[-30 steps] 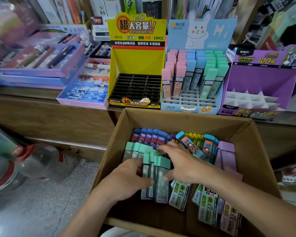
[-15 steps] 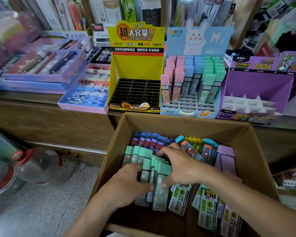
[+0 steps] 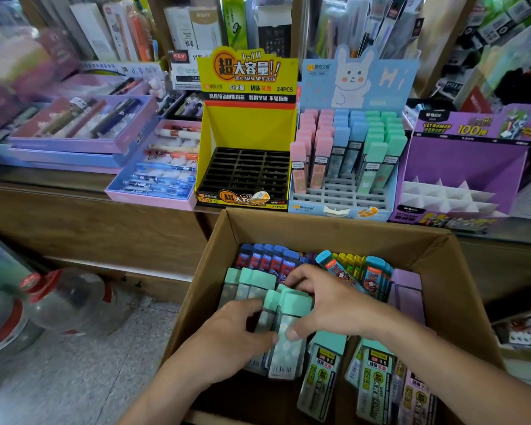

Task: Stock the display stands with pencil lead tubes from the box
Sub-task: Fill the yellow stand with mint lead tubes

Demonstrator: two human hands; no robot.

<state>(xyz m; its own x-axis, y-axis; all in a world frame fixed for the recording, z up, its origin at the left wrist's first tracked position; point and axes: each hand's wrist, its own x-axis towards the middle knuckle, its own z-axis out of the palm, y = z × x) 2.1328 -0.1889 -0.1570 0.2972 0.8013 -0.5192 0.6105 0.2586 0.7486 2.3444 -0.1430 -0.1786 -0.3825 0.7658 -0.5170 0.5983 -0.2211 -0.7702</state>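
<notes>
An open cardboard box (image 3: 344,228) in front of me holds many pencil lead tubes in green, blue, yellow and lilac. Both hands are inside it, gathered around a bundle of mint-green capped tubes (image 3: 288,335). My left hand (image 3: 227,338) clasps the bundle from the left, and my right hand (image 3: 328,305) presses it from the right and top. On the counter behind stand a yellow display stand (image 3: 249,130) with empty black slots, a blue rabbit stand (image 3: 359,78) partly filled with pink, blue and green tubes, and a purple stand (image 3: 460,161) with empty white slots.
Trays of pens (image 3: 160,170) and purple gift boxes (image 3: 80,130) fill the counter's left side. Large water bottles (image 3: 59,302) lie on the tiled floor to the left. Packed shelves rise behind the stands.
Both hands have pulled the green tubes tighter together into one bundle, the right hand sliding down over the caps. The view has tilted down slightly.
</notes>
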